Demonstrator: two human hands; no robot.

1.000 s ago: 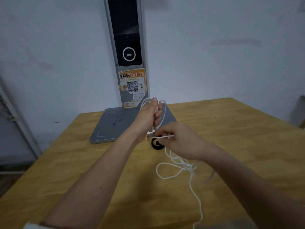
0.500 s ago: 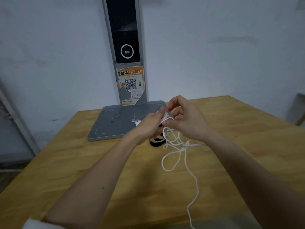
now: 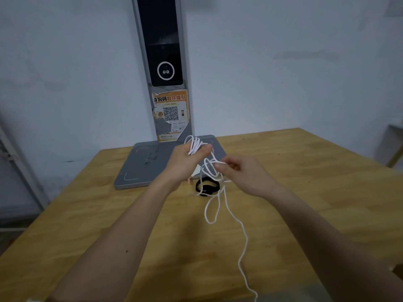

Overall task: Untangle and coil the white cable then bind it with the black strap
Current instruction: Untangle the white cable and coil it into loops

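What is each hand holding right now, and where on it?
Left hand grips the white cable by its gathered loops. Right hand pinches a loose strand just below them. The black strap lies unheld on the table.

The desk point(image 3: 305, 192) was pale wood with visible grain and a dull finish. The white cable point(image 3: 220, 205) looked smooth and matt, the black strap point(image 3: 207, 187) matt too. The far stand point(image 3: 139, 168) was matt grey, its panel point(image 3: 161, 40) glossy black, with a torn paper sticker point(image 3: 171, 114).
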